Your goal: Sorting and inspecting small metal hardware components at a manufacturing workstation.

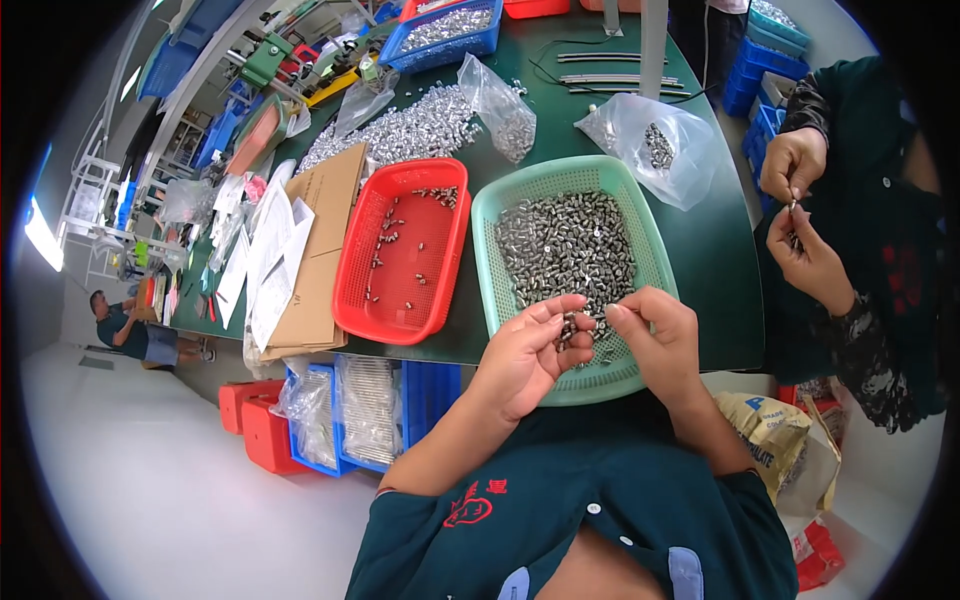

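Observation:
My left hand (530,360) is palm up over the near part of a pale green mesh basket (484,235). Its curled fingers hold several small silvery metal parts (568,328). Close beside it on the right, my right hand (660,340) has its thumb and fingertips pinched together; whatever they hold is too small or hidden to name. Beneath both hands, a thick heap of the same short cylindrical metal parts (565,245) fills much of the basket. To the left stands a red mesh basket (440,270) with a few such parts scattered in it.
The green table (715,270) also bears a pile of shiny parts (420,125), clear bags (690,165), cardboard (315,250) and a blue basket (490,40). At the right a co-worker's hands (800,200) hold a small part. Blue crates (365,410) stand below the table edge.

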